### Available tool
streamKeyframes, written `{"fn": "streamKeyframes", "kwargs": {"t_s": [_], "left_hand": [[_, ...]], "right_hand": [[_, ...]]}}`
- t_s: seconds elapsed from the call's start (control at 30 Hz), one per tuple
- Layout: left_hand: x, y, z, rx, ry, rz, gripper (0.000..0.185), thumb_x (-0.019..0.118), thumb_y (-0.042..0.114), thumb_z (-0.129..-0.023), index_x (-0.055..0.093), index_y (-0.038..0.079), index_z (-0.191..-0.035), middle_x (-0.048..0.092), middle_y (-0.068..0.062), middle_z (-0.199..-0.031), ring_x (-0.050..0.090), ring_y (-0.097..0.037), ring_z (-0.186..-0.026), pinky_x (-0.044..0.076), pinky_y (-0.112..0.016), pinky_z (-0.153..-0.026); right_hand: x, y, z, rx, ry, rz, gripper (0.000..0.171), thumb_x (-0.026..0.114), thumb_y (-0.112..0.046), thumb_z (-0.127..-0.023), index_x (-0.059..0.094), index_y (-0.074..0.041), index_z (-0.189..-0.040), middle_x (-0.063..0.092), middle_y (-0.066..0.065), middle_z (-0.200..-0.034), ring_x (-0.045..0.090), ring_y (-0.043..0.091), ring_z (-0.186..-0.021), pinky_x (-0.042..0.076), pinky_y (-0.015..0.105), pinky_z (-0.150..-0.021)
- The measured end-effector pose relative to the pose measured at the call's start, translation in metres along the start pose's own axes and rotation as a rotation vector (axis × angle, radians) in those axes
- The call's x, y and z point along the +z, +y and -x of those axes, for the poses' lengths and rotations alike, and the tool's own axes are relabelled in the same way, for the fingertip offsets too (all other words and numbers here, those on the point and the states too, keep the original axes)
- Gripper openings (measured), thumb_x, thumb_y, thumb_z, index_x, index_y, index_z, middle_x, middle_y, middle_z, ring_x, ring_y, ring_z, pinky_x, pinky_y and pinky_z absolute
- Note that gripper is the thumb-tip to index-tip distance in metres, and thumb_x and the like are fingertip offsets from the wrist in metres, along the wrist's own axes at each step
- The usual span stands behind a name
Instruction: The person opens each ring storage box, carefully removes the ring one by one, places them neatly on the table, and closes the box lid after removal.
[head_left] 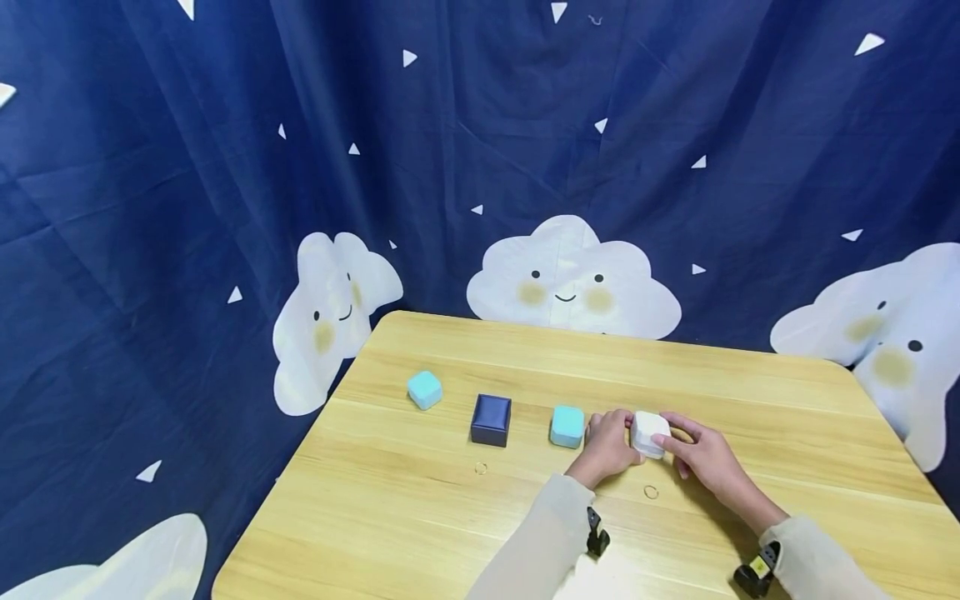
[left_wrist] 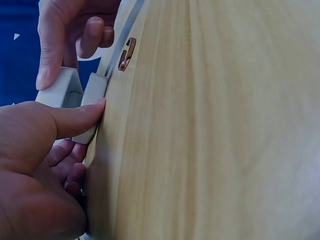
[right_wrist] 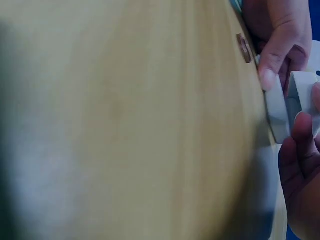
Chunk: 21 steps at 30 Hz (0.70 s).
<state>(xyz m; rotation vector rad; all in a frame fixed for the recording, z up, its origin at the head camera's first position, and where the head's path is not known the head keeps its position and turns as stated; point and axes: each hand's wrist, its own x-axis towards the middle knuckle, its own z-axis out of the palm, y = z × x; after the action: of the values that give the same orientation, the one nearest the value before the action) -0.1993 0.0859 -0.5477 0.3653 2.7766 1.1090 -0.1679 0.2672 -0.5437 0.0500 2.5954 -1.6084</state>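
A small white box (head_left: 649, 433) stands on the wooden table (head_left: 525, 517) with both hands on it. My left hand (head_left: 617, 439) holds its left side, the thumb (left_wrist: 75, 120) pressing the box's base (left_wrist: 93, 92). From the right, my right hand (head_left: 681, 443) grips it, and its fingers (left_wrist: 56, 45) curl over the lid (left_wrist: 61, 90). In both wrist views the lid (right_wrist: 301, 94) stands slightly apart from the base (right_wrist: 276, 107). A small metal ring (head_left: 651, 492) lies just in front of the box.
A teal box (head_left: 567, 426) sits just left of my left hand, then a navy box (head_left: 491, 419) and another teal box (head_left: 424, 389) farther left. A second ring (head_left: 481, 468) lies before the navy box. A blue cloud-print curtain (head_left: 480, 167) hangs behind.
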Motion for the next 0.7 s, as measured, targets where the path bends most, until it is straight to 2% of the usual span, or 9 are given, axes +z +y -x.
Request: {"fn": "streamKeyframes", "kwargs": {"t_s": [0.13,0.2,0.37,0.7], "left_hand": [[0.0005,0.0000,-0.0001,0.003,0.000,-0.008,0.061,0.090,0.020,-0.071,0.063,0.021,-0.126,0.063,0.016,-0.114,0.044,-0.005,-0.103,0.037,-0.023,-0.095],[0.0008,-0.0002,-0.0004,0.002,-0.002,-0.014,0.060,0.090,0.020,-0.072,0.063,0.022,-0.125,0.063,0.016,-0.114,0.044,-0.005,-0.103,0.037,-0.023,-0.094],[0.0018,-0.0007,-0.0011,0.005,0.000,-0.036,0.060,0.090,0.021,-0.072,0.063,0.022,-0.125,0.063,0.016,-0.115,0.044,-0.005,-0.104,0.037,-0.023,-0.093],[-0.0002,-0.0004,-0.0009,0.008,-0.004,-0.046,0.061,0.090,0.022,-0.072,0.062,0.023,-0.126,0.063,0.016,-0.118,0.045,-0.006,-0.105,0.037,-0.023,-0.094]], "right_hand": [[0.0020,0.0042,0.0010,-0.008,0.019,0.006,0.068,0.074,-0.037,-0.091,0.050,-0.004,-0.146,0.066,0.012,-0.080,0.055,0.015,-0.052,0.046,0.029,-0.048],[0.0032,0.0053,0.0018,-0.007,0.023,0.011,0.067,0.075,-0.036,-0.091,0.051,-0.005,-0.145,0.063,0.010,-0.068,0.056,0.014,-0.053,0.047,0.028,-0.049],[0.0055,0.0081,0.0035,-0.027,0.039,0.024,0.067,0.076,-0.032,-0.090,0.051,-0.004,-0.145,0.064,0.006,-0.065,0.058,0.014,-0.054,0.050,0.029,-0.051],[0.0079,0.0069,0.0056,-0.038,0.042,-0.031,0.066,0.077,-0.027,-0.090,0.049,-0.004,-0.146,0.071,0.010,-0.082,0.059,0.012,-0.056,0.052,0.028,-0.054]]}}
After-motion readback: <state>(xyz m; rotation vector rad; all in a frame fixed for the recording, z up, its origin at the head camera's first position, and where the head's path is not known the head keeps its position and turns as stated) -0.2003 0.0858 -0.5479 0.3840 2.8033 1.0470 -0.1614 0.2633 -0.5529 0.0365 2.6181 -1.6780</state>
